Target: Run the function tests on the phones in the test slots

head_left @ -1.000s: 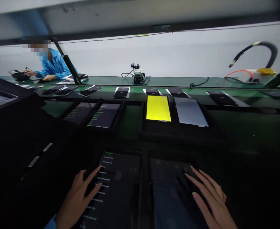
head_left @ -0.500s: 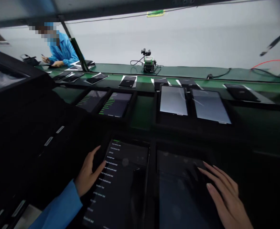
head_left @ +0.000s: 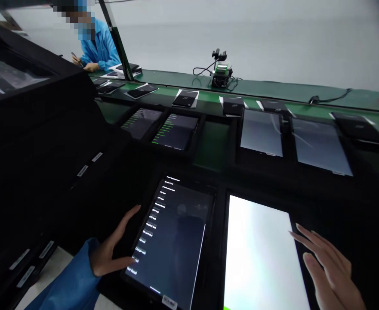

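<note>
Two tablets lie side by side right under the hands. The left tablet [head_left: 173,241] shows a dark screen with a column of white menu lines down its left side; the right tablet [head_left: 262,254] shows a plain white screen. The left hand [head_left: 113,245] rests at the left tablet's left edge, palm down and open, the fingers stretched forward along the bezel and the thumb reaching in to the lower rows of the menu; it grips nothing. A blue sleeve [head_left: 68,284] covers the wrist behind it. The right hand [head_left: 329,267] is just beside the white tablet's right edge, open, the fingers spread and pointing up and left, the fingertips [head_left: 294,234] at the screen's border; whether they touch the glass cannot be told. It holds nothing.

Beyond the hands, a second row holds four more tablets: two with dark screens and green text lines [head_left: 174,131] ahead of the left hand, and two with pale grey screens [head_left: 262,131] ahead of the right hand. Farther still, on a green surface [head_left: 273,90], lies a row of about eight dark phones [head_left: 185,98], most on white sheets. A small device with cables [head_left: 221,71] stands behind that row. To the far left of the left hand, another person in a blue coat [head_left: 100,47] leans over the same surface. A black cabinet [head_left: 31,129] with small labels fills the area left of the left hand.
</note>
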`<state>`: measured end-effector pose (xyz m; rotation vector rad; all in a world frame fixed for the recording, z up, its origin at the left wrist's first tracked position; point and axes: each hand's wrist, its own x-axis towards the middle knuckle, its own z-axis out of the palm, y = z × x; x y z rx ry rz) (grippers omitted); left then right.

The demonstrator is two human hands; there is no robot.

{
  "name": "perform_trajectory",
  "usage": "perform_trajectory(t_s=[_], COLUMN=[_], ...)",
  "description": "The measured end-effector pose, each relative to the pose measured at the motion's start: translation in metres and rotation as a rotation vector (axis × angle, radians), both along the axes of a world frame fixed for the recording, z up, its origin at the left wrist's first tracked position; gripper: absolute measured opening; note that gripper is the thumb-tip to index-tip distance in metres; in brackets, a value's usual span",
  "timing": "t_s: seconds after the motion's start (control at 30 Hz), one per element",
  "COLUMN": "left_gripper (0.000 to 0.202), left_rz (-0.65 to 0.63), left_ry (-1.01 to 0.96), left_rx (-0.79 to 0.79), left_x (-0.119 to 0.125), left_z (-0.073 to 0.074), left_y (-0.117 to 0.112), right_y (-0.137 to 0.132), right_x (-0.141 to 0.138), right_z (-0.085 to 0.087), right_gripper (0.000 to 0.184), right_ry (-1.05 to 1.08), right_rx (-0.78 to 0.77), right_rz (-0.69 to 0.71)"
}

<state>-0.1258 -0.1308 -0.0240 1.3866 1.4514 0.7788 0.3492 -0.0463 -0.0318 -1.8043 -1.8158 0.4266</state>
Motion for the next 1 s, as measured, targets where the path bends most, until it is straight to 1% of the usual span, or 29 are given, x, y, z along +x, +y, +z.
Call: perform_trajectory(t_s=[0.13,0.27,0.3,0.4,0.43,0.47,0.6,0.7,0.83,0.93,1.0], left_gripper=[0.101,0.096,0.096,0.102,0.102,0.101,0.099,0.103,0.102,0.108,0.106], left_rz=[-0.039,0.000,0.001,-0.055,-0.069,-0.074,-0.060,-0.051,-0.024,0.003,0.025], left_ry=[0.042,0.146,0.128,-0.041,-0.067,-0.054,0.134,0.180,0.194,0.216,0.262], left_rx=[-0.015,0.005,0.002,-0.046,-0.049,-0.035,0.051,0.032,0.010,-0.027,-0.044], left_x=[-0.002,-0.001,-0.001,-0.004,-0.005,-0.005,-0.003,0.000,0.003,0.007,0.009], left_z=[-0.004,-0.006,-0.006,-0.004,-0.004,-0.003,-0.001,-0.001,-0.001,-0.001,-0.002], left_y=[0.002,0.003,0.003,0.001,0.000,-0.001,-0.005,-0.008,-0.009,-0.007,-0.007], right_y=[0.002,0.003,0.004,0.004,0.004,0.004,0.005,0.005,0.004,0.003,0.003], right_x=[0.001,0.000,-0.001,-0.003,-0.003,-0.003,0.000,0.002,0.003,0.003,0.003], right_z=[0.000,0.001,0.002,0.005,0.005,0.005,0.003,0.000,-0.002,-0.003,-0.003], right_gripper=[0.043,0.045,0.045,0.045,0.046,0.047,0.049,0.047,0.041,0.039,0.039], right_ry=[-0.005,-0.007,-0.010,-0.005,0.002,0.008,0.026,0.030,0.025,0.041,0.050], right_rx=[-0.008,-0.024,-0.023,-0.019,-0.019,-0.025,-0.032,-0.007,0.025,0.043,0.033], right_rz=[-0.004,-0.011,-0.014,-0.022,-0.029,-0.036,-0.049,-0.017,0.036,0.045,0.037])
